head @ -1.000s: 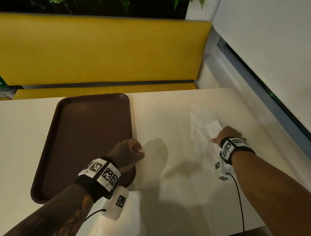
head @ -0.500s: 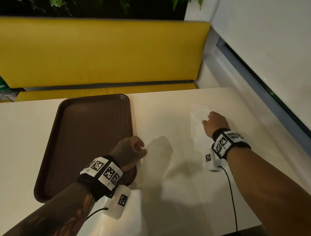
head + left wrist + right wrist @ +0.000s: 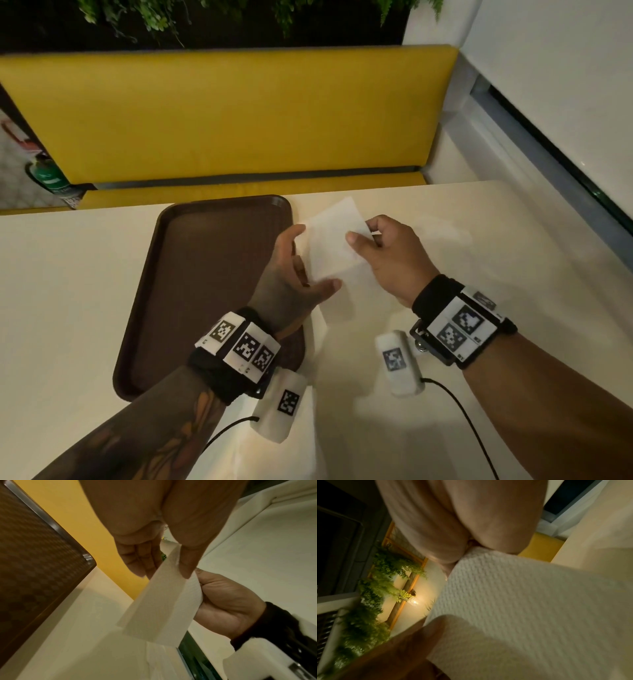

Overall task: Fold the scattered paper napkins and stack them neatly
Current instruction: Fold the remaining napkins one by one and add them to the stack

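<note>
Above pale desk, between both hands: right hand pinches right edge of white embossed paper napkin, thumb and fingers clamped on it; left hand grips left edge, thumb pressed to sheet. Napkin held aloft, just right of brown plastic tray. Step, likely: starting fold on one napkin. Next move calls for matching edges, then creasing flat. More white paper lies on desk beneath.
</note>
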Motion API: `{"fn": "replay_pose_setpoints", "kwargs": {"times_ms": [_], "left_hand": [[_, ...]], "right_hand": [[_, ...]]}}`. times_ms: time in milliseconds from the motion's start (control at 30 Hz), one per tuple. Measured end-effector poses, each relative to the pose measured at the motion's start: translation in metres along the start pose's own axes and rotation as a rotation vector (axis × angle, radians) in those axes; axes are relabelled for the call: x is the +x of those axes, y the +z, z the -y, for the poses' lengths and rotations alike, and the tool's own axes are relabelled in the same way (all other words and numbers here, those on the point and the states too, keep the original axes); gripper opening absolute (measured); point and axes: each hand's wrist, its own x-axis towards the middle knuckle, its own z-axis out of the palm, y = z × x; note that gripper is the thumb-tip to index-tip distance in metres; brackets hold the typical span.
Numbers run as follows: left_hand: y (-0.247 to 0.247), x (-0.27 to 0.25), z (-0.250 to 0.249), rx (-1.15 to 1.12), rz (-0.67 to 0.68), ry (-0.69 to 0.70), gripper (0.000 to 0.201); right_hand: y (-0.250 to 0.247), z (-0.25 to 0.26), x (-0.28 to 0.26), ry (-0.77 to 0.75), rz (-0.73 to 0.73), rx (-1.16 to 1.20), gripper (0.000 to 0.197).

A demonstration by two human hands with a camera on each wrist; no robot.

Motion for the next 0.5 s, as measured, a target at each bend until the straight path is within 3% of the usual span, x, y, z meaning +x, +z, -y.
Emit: {"fn": "replay_pose_setpoints", "kwargs": {"times_ms": [67, 167, 267, 333, 500], "left_hand": [[-0.004, -0.004, -0.001, 0.062, -0.046, 0.074, 0.07], [-0.013, -0.005, -0.002, 0.102, -0.087, 0.103, 0.04], [-0.022, -0.004, -0.006, 0.099, -0.095, 0.081, 0.031], [-0.027, -0.004, -0.008, 0.087, -0.112, 0.065, 0.026], [-0.035, -0.004, -0.008, 0.175, -0.139, 0.07, 0.021]], "right_hand": [[0.002, 0.002, -0.005, 0.021, 0.018, 0.073, 0.042], [-0.004, 0.001, -0.008, -0.068, 0.121, 0.092, 0.081], [-0.009, 0.0, -0.009, -0.15, 0.217, 0.081, 0.097], [-0.009, 0.001, -0.01, -0.188, 0.244, 0.053, 0.09], [-0.002, 0.004, -0.012, -0.23, 0.193, -0.114, 0.019]]}}
